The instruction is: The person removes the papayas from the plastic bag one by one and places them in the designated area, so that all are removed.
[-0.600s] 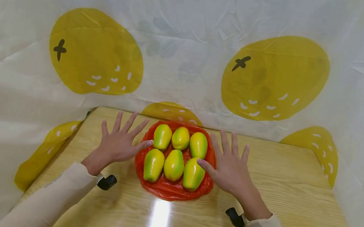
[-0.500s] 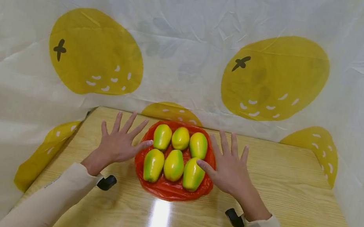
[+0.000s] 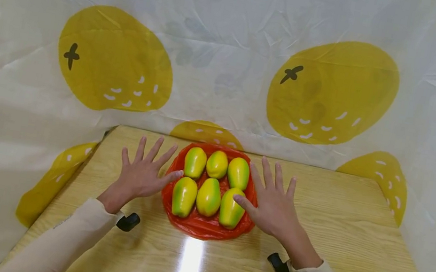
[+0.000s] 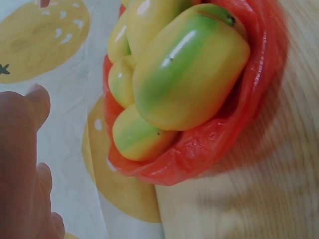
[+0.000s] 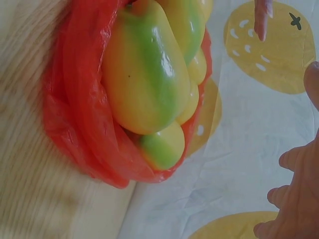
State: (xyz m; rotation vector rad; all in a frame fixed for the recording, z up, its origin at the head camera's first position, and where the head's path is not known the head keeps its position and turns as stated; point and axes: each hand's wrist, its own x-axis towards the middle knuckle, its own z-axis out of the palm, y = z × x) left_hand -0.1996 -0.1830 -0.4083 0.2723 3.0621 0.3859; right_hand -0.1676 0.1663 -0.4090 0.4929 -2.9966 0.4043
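Observation:
Several glossy yellow-green papayas (image 3: 208,197) lie in two rows in a red plastic bag (image 3: 203,231), its edge gathered round them like a shallow bowl. My left hand (image 3: 138,178) is at the bag's left side, fingers spread and thumb pointing in at its rim. On the other side my right hand (image 3: 276,209) is spread as well, its thumb overlapping the front right papaya (image 3: 231,214) in the head view. Neither hand grips anything. Both wrist views show a large papaya (image 4: 192,74) close up, with the right fingers (image 5: 286,194) off to one side.
The bag stands on a wood-grain table (image 3: 332,249), near its back edge. A white cloth (image 3: 221,60) printed with big yellow fruits hangs behind and at both sides. A black wrist-camera mount (image 3: 279,264) sticks out from each cuff.
The head view has shifted very slightly. My right hand has come a little nearer to me; the left hand, the papayas and the bag stay almost as they were.

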